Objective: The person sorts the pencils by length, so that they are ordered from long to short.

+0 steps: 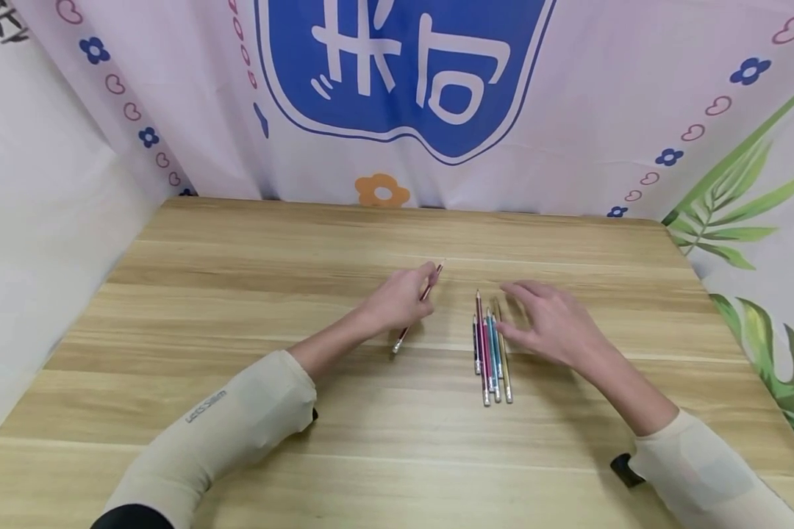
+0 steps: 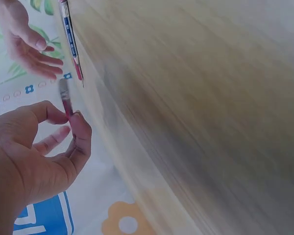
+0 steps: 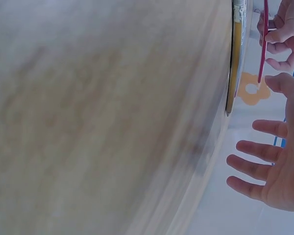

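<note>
My left hand (image 1: 402, 297) pinches a dark red pencil (image 1: 403, 335) between thumb and fingers; its metal end points toward me and its sharp tip away. In the left wrist view the same pencil (image 2: 66, 100) stands out past the thumb and fingertip. Right of it, several pencils (image 1: 490, 353) lie side by side in a loose bundle on the table, in red, blue, dark and gold tones. Beside the bundle's right edge is my right hand (image 1: 552, 321), its fingers spread and holding nothing. The right wrist view shows those fingers (image 3: 257, 152) apart near the gold pencil (image 3: 234, 63).
The wood-grain table (image 1: 238, 257) reaches back to a hanging cloth (image 1: 192, 95) with a blue emblem and flower prints. A leaf-patterned cloth (image 1: 767, 308) hangs at the right side, and plain white cloth (image 1: 33, 220) at the left.
</note>
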`<state>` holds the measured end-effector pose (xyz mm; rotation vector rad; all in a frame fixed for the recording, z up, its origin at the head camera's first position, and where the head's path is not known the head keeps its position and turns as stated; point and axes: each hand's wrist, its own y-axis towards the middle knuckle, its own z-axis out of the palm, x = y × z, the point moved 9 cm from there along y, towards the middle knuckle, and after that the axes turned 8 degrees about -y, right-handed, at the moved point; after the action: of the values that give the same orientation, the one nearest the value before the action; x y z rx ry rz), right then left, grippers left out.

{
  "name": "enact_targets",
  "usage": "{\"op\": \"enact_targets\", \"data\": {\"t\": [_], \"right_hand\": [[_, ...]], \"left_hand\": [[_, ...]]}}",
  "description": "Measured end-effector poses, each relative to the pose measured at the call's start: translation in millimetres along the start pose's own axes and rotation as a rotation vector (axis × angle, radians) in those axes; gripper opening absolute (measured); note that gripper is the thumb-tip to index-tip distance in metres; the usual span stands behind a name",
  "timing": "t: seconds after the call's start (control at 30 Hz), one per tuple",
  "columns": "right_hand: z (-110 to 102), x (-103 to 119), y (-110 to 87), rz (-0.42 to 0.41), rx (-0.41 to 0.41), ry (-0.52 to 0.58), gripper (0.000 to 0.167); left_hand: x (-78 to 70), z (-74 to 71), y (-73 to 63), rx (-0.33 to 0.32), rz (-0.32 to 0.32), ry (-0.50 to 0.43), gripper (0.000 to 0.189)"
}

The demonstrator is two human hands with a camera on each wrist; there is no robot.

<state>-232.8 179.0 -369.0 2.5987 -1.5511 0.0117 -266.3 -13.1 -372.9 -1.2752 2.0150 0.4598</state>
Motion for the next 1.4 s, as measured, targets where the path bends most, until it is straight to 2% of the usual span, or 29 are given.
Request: {"op": "enact_targets", "data": {"t": [0.2,0.37,0.83,1.17,1.4], "right_hand": [[2.2,2.4,0.8,-0.011,0.003,0.014,0.071],[3.7,6.6,0.5,-0.032,0.001,0.024,0.071],[11.2,12.6,3.2,-0.047,0.037,0.051,0.075],[14.5,17.6,4.4,-0.099,0.060,0.078,0.078],[15.1,19.5,4.4,-0.122,0.066,0.078,0.083]], "left_hand": [[10.4,-7.9,-5.6,0.003,-0.039,-0.030,0.031],[18.1,-17.2,-9.4,-0.012,-0.039,-0.032,0.030],[38.5,-40.2,-24.5,-0.014,-0.071,-0.127,0.038],[50.2,-61.0,-35.1,-0.045,-0.072,-0.099,0.044],[63.8,-71.5,-40.9,-0.065,-0.076,-0.095,0.043]]}}
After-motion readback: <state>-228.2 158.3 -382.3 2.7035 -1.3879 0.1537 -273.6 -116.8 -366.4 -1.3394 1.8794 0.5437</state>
